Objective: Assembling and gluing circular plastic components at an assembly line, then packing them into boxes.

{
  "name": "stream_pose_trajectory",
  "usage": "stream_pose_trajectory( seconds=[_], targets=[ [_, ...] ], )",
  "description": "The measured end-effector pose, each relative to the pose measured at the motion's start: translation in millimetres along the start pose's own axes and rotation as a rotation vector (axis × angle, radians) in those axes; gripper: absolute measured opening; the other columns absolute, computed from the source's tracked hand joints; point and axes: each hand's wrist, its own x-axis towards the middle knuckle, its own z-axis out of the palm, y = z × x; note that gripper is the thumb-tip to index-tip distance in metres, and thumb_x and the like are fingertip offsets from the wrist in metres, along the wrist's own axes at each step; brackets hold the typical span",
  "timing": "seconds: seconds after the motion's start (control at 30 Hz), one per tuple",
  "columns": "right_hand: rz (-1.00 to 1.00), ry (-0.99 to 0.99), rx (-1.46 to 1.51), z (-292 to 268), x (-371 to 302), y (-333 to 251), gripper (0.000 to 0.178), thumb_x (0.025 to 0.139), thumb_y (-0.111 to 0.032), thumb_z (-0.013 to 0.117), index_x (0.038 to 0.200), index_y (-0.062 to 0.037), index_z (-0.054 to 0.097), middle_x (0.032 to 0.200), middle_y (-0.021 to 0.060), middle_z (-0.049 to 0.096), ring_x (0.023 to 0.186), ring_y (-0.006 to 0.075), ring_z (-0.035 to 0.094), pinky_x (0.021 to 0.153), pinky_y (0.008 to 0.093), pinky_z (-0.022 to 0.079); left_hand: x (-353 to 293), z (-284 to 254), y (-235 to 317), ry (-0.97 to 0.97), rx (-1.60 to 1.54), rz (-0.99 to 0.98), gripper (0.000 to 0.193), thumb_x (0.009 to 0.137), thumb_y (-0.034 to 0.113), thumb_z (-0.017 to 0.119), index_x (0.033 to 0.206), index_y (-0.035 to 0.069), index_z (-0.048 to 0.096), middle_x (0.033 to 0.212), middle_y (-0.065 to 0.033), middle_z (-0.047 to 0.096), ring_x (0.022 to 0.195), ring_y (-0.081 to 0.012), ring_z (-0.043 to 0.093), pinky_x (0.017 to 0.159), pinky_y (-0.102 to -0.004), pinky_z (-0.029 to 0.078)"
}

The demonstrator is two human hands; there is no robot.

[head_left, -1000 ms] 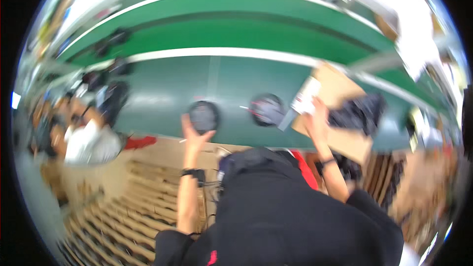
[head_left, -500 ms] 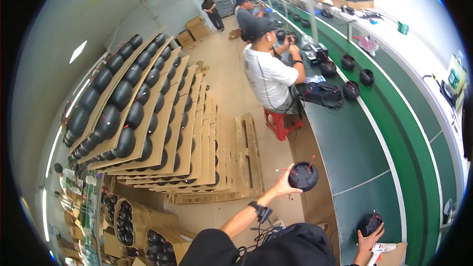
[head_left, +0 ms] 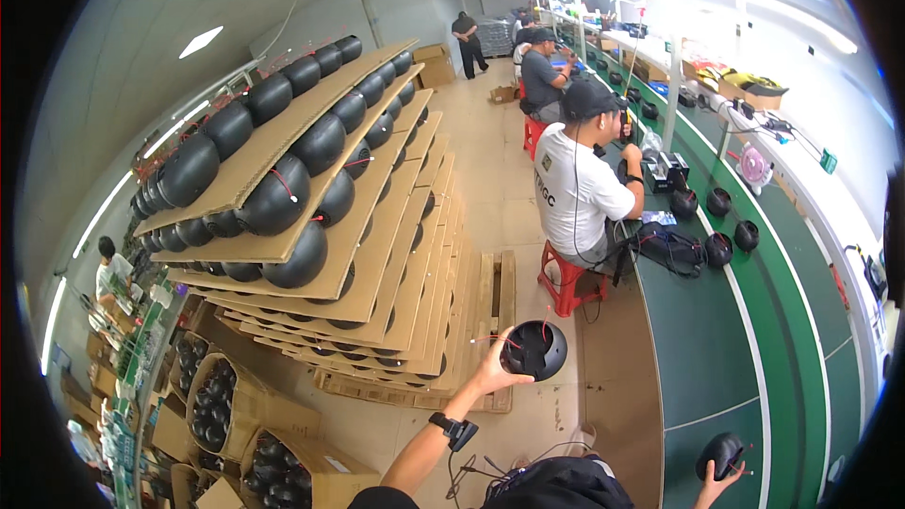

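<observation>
My left hand (head_left: 493, 373) reaches out over the floor, left of the workbench. Its fingers are wrapped round the edge of a black round housing (head_left: 549, 356) whose open side shows, with thin red wires sticking out. At the lower right, over the green bench top (head_left: 702, 358), my right hand (head_left: 720, 490) grips a second black round housing (head_left: 722, 453). Red wire ends show beside those fingers. Whether this second piece rests on the bench or is lifted, I cannot tell.
To the left, cardboard sheets (head_left: 368, 250) carrying black spheres are stacked on a wooden pallet (head_left: 500, 297). Open cartons (head_left: 250, 391) of black parts stand lower left. A seated co-worker (head_left: 583, 174) on a red stool (head_left: 567, 278) is ahead at the bench. More housings (head_left: 718, 250) sit near the green belt.
My view has swung, so the stack looks larger and the co-worker sits farther right. The left housing now shows its open side more. A glue gun beside my right hand has left the view.
</observation>
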Motion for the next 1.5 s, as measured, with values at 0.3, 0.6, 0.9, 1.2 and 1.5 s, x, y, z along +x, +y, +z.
stream_pose_trajectory(
  seconds=[0.3,0.6,0.9,1.2,1.5],
  targets=[
    [-0.055,-0.877,0.476,265,9,-360,0.138,0.051,-0.038,0.094,0.159,-0.0159,0.01,0.148,0.0183,0.039,0.133,0.0335,0.046,0.11,0.0455,0.039,33,-67,81,0.222,0.087,0.006,0.117,0.061,0.016,0.096,0.154,0.001,0.026,0.142,-0.0162,0.049,0.13,-0.0261,0.053,0.104,-0.0422,0.051],
    [-0.328,-1.334,1.027,558,104,-566,0.146,0.052,-0.032,0.1,0.158,-0.0121,0.002,0.151,0.0205,0.034,0.139,0.0332,0.04,0.113,0.045,0.038,159,-100,218,0.67,0.265,0.209,0.132,0.054,0.019,0.099,0.155,-0.004,0.017,0.147,-0.0209,0.044,0.132,-0.0295,0.051,0.109,-0.043,0.045],
    [-0.513,-1.332,1.155,733,178,-763,0.134,0.058,-0.033,0.095,0.157,-0.0063,0.009,0.137,0.0245,0.049,0.125,0.0325,0.054,0.108,0.0434,0.043,406,-232,375,1.165,0.749,0.501,0.078,0.075,0.025,0.089,0.137,-0.001,0.05,0.126,-0.0142,0.062,0.114,-0.0226,0.061,0.098,-0.0356,0.048],
    [-1.03,-1.149,0.692,884,124,-1018,0.13,0.057,-0.059,0.087,0.155,-0.0071,0.019,0.133,0.0346,0.052,0.122,0.0477,0.055,0.106,0.0498,0.044,498,-438,378,1.343,0.9,-0.262,0.102,0.06,0.06,0.089,0.129,-0.007,0.057,0.126,-0.021,0.065,0.116,-0.0319,0.064,0.095,-0.047,0.052],
    [-1.155,-1.267,0.354,984,41,-1128,0.138,0.053,-0.065,0.088,0.158,-0.0154,0.013,0.142,0.0304,0.047,0.129,0.0514,0.048,0.106,0.0521,0.044,523,-420,343,1.549,1.122,-0.158,0.114,0.064,0.06,0.085,0.141,-0.009,0.037,0.138,-0.0324,0.046,0.127,-0.0446,0.052,0.108,-0.047,0.043]
  ],
)
